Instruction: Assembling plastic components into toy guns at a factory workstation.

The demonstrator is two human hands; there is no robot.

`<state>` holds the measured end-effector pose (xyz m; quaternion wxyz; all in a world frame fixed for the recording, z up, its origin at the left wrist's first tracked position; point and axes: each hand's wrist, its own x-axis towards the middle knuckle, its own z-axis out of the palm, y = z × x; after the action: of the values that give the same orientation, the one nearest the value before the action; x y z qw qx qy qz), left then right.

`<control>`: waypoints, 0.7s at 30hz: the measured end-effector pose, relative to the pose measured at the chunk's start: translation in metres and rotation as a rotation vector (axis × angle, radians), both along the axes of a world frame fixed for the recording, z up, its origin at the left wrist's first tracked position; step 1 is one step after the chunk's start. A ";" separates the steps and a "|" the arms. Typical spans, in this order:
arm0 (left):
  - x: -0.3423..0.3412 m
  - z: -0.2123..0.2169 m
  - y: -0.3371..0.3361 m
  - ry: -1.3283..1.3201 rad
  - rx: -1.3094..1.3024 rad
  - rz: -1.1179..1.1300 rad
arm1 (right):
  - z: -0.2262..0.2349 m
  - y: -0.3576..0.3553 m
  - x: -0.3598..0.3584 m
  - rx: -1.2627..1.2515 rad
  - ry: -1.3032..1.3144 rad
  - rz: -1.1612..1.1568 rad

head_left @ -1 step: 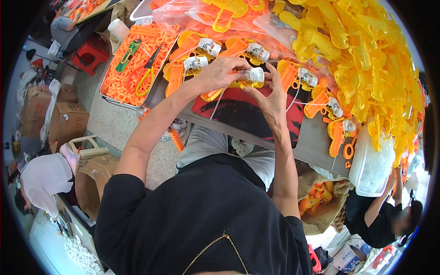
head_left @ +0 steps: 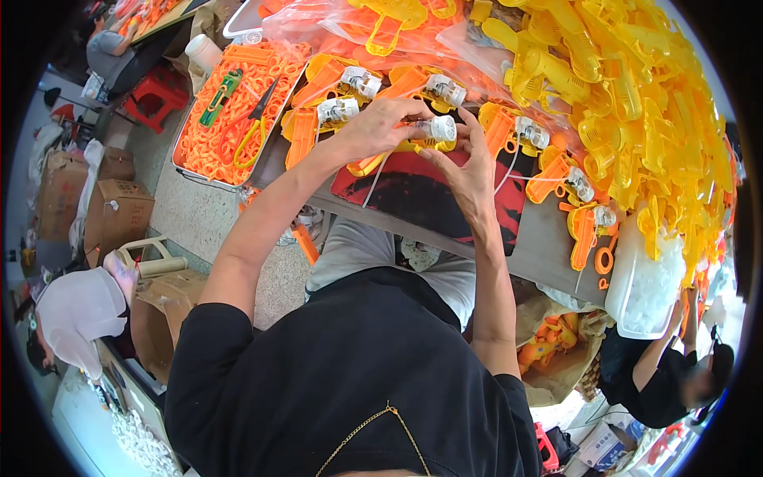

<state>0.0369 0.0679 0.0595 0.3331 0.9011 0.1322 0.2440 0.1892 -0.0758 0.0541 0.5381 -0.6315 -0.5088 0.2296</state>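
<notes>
A: Both hands meet above the red and black mat [head_left: 445, 199] on the bench [head_left: 548, 246]; the left hand [head_left: 381, 127] is clenched around a yellow toy shell [head_left: 397, 147], while the right hand [head_left: 469, 171] pinches the small white motor unit [head_left: 441, 129] at its end.

B: Why raised off the mat?

A: Likely to bring the join close to the eyes, 1 hand steadying and the other seating the part; the piece sits between the fingertips of both hands.

B: And the rest?

A: Orange and yellow shells with white units [head_left: 350, 107] lie in a row just beyond the hands; a tray of orange parts [head_left: 238, 111] with scissors [head_left: 254, 123] stands to the left; loose yellow shells [head_left: 636, 119] pile up at right.
</notes>
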 end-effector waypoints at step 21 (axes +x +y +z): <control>-0.033 -0.038 -0.041 -0.167 0.192 0.396 | -0.033 -0.020 -0.008 -0.003 -0.660 -0.031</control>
<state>0.0041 0.0267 0.0216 0.2011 0.8618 0.2545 0.3899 0.1808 -0.0955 0.0206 0.3467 -0.6804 -0.6457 0.0049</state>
